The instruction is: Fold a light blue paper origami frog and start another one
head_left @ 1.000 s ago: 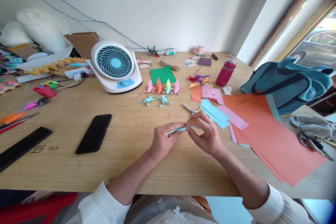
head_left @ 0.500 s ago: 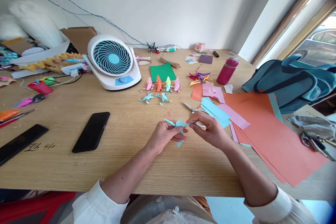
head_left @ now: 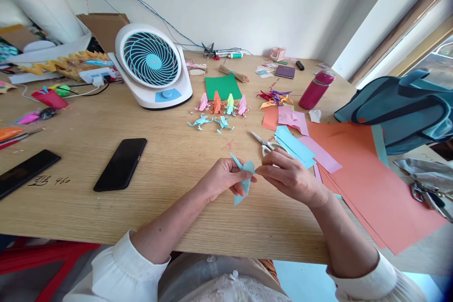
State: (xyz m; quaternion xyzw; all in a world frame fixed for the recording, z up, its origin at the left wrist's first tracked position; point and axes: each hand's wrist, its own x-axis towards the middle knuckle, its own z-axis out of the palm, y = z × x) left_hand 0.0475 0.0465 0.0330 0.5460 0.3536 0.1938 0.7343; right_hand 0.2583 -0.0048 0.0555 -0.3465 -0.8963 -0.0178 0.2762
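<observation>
A folded light-blue paper piece (head_left: 245,175) is held above the near middle of the table (head_left: 170,217). It is gripped between the thumb and curled fingers of the left hand (head_left: 226,178), with one thin point raised at the left and a wider flap hanging on the near side. By the right hand (head_left: 288,175), nearly closed, the piece's right end is pinched between thumb and fingertips. White-handled scissors (head_left: 262,140) are seen just beyond the right hand, their handles partly covered by it. To the right, light-blue strips (head_left: 295,145) are laid beside pink paper (head_left: 323,155) and large orange sheets (head_left: 375,193). Farther off, small folded paper figures (head_left: 222,123) are set out in two rows, near a green sheet (head_left: 222,88). At the left, a black phone (head_left: 121,164) is placed nearer than a white fan (head_left: 152,63).
</observation>
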